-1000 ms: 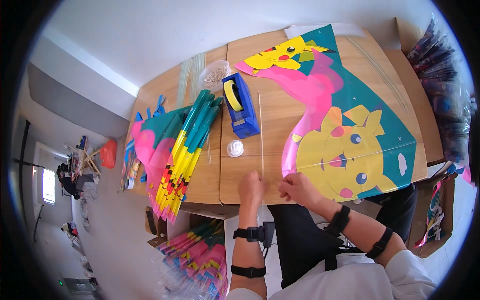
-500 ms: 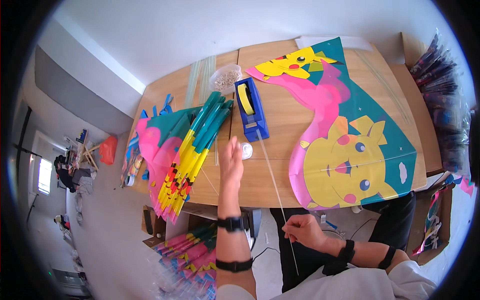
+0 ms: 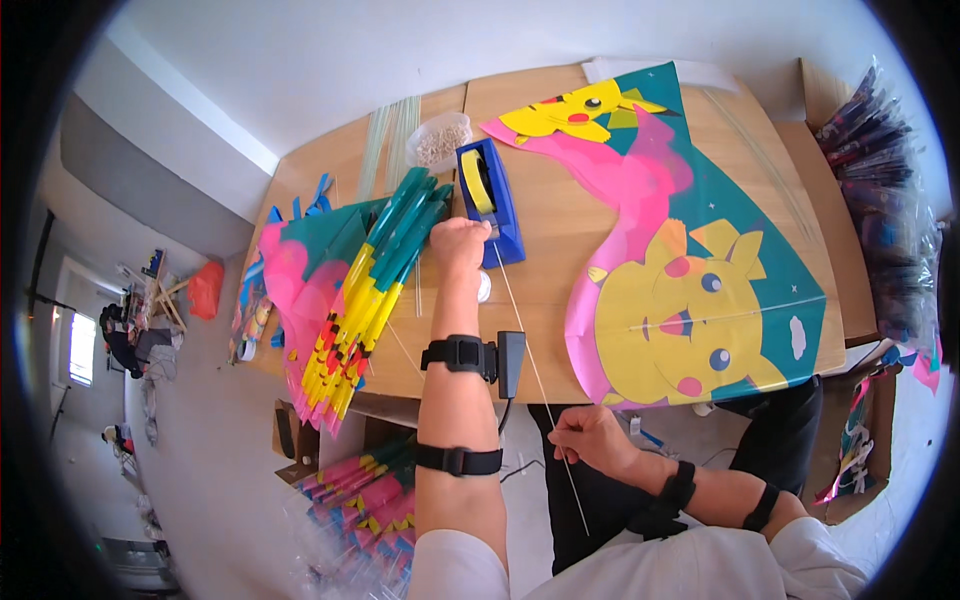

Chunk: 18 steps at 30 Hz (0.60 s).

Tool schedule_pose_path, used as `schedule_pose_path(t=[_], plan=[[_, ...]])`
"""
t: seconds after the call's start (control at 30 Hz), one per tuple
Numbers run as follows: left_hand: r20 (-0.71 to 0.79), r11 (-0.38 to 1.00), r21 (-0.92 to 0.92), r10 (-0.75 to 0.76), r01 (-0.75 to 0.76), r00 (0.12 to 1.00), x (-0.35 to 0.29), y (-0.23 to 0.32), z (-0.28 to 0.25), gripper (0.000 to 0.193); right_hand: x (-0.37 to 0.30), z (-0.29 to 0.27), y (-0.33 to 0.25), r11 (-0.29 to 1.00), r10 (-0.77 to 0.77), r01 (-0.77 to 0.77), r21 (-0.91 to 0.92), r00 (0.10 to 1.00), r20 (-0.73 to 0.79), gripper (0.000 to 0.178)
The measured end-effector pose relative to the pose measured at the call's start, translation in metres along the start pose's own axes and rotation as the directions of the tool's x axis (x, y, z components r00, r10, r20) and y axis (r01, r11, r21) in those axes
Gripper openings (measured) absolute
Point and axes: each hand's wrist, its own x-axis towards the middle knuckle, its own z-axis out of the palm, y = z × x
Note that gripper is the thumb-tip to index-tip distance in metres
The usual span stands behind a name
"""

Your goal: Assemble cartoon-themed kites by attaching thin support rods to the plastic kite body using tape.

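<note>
My right hand (image 3: 594,440), at the table's near edge, pinches a thin pale rod (image 3: 537,365). The rod slants up and left, its far end against the front of a blue tape dispenser (image 3: 508,215). My left hand (image 3: 459,243) is closed at the dispenser's cutting end, thumb and fingertips at the tape (image 3: 492,232); the exact grip is partly hidden. A yellow-sided tape roll (image 3: 474,182) sits in the dispenser. To the right lies a flat kite sheet (image 3: 690,320) in green, pink and yellow with cartoon figures, a pale rod running across its lower figure.
Left of the dispenser lies a stack of rolled kite sheets (image 3: 375,300). A clear tub of small pale pieces (image 3: 440,145) and thin rods (image 3: 390,145) are at the back. A carton (image 3: 868,450) stands at right, below bagged goods (image 3: 885,220); more kites (image 3: 365,490) are under the table.
My left hand has gone from upright with extended fingers to closed at the dispenser's cutter. My right hand still pinches the rod, almost unmoved. The whole view has shifted slightly.
</note>
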Motion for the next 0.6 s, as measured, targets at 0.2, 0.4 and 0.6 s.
schedule_pose_path(t=[0.2, 0.4, 0.6], plan=[[0.204, 0.957, -0.222, -0.140, 0.185, 0.969, -0.151, -0.013, -0.050, 0.012, 0.002, 0.007, -0.009, 0.995, 0.025, -0.027, 0.094, 1.000, 0.015, 0.020], [0.128, 0.887, -0.063, -0.447, 0.457, 0.885, -0.358, -0.035, -0.090, 0.004, 0.001, 0.004, -0.010, 0.981, 0.070, -0.073, 0.181, 0.997, 0.021, 0.018], [0.138, 0.828, -0.127, -0.530, 0.546, 0.837, -0.402, -0.045, -0.094, 0.004, 0.003, 0.007, -0.003, 0.996, -0.002, 0.000, 0.092, 1.000, 0.030, 0.017]])
